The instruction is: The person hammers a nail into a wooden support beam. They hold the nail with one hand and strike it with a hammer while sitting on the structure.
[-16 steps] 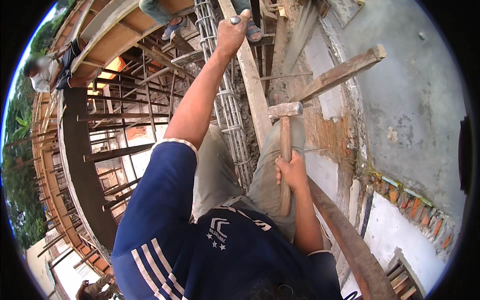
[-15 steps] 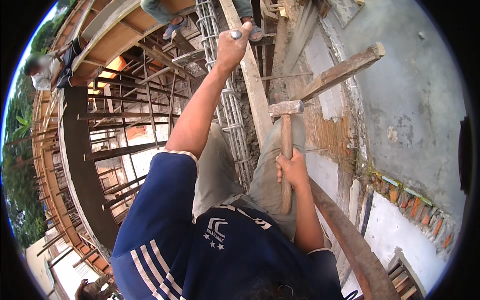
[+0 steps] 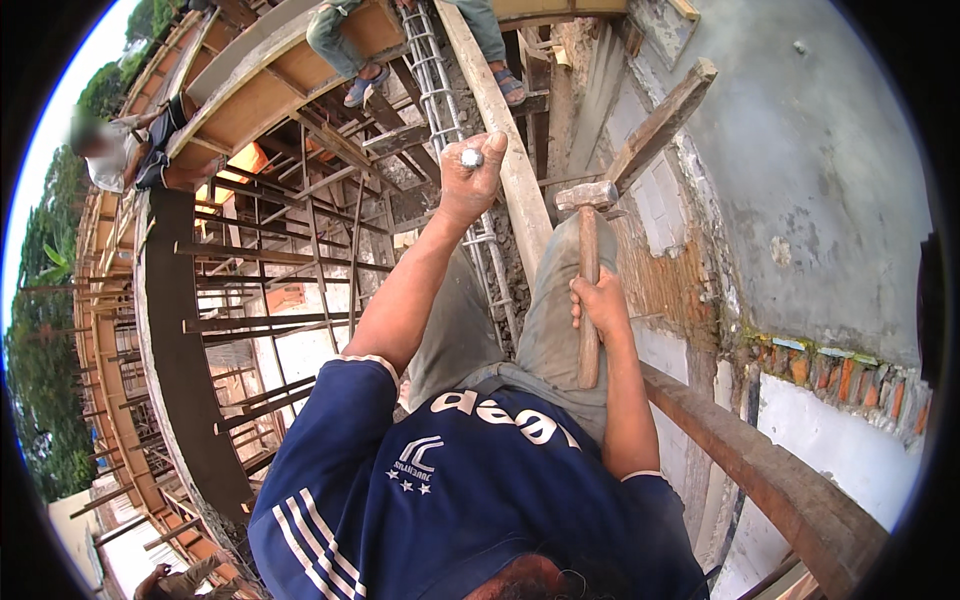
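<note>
My left hand [image 3: 468,190] is a closed fist around a metal bar [image 3: 471,158]. Only the bar's shiny round end pokes out on top; its lower part is hidden. The fist hovers over a long rebar cage [image 3: 431,95], with a pale wooden plank [image 3: 500,110] just to its right. In my right hand [image 3: 602,303] is a sledgehammer [image 3: 588,262], gripped midway along its wooden handle. Its worn steel head points away from me, over my right knee, and is apart from the metal bar.
Slanted timber beams [image 3: 662,120] cross at the right, beside a grey plastered wall [image 3: 800,180] with exposed bricks. A heavy plank [image 3: 760,460] runs by my right side. Scaffolding poles [image 3: 270,255] fill the lower left. One person [image 3: 130,150] sits far left; another's sandaled feet [image 3: 368,85] are ahead.
My left fist with the metal bar has come back nearer my body. The sledgehammer in my right hand has shifted slightly forward, and the whole view has tilted a little.
</note>
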Demonstrator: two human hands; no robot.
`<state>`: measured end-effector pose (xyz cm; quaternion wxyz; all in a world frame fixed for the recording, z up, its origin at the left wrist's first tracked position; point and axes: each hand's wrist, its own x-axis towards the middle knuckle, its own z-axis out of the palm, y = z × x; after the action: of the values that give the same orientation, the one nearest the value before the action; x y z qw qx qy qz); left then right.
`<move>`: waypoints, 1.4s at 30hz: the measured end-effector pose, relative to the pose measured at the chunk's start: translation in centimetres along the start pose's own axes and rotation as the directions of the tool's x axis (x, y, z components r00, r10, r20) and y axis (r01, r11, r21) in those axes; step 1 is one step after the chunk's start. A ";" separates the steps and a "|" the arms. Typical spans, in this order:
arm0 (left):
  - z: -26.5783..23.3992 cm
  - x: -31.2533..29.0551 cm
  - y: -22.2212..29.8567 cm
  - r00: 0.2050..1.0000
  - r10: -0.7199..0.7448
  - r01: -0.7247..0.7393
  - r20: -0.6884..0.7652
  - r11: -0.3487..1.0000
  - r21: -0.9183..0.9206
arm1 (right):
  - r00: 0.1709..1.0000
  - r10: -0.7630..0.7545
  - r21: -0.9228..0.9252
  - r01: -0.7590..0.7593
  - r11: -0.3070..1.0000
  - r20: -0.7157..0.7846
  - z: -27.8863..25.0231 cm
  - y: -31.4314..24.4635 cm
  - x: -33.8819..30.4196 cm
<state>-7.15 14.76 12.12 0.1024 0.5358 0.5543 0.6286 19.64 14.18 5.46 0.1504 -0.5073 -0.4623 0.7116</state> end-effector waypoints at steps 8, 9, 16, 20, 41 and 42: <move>-2.4 4.2 -7.6 0.966 -0.171 0.159 -0.192 0.984 -0.074 | 1.000 -0.017 0.043 0.016 0.999 0.022 -0.1 -0.1 -0.8; -3.2 3.8 -8.4 0.967 -0.147 0.138 -0.209 0.989 -0.055 | 1.000 -0.019 0.039 0.018 0.999 0.023 -0.1 -0.2 -0.6; -2.8 4.5 -2.4 0.950 -0.284 0.259 -0.126 0.949 -0.182 | 0.999 -0.025 0.070 0.023 0.997 0.029 -1.3 0.7 -0.5; 0.1 4.1 0.4 0.950 -0.297 0.267 -0.097 0.933 -0.242 | 0.999 -0.049 0.059 0.049 0.997 0.002 -1.4 0.9 -0.8; 2.4 2.5 -2.8 0.959 -0.114 0.076 0.259 0.986 0.151 | 0.619 -0.759 0.082 0.783 0.616 -0.203 -5.0 -11.9 -16.0; 2.2 2.2 -3.6 0.927 -0.129 0.063 0.351 0.979 0.192 | 0.527 -0.812 0.057 0.845 0.531 -0.251 -5.1 -13.8 -17.3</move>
<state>-7.96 18.97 10.00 0.1856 0.6215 0.6052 0.4616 28.14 12.17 26.42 0.5581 -0.2771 -0.5681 0.5376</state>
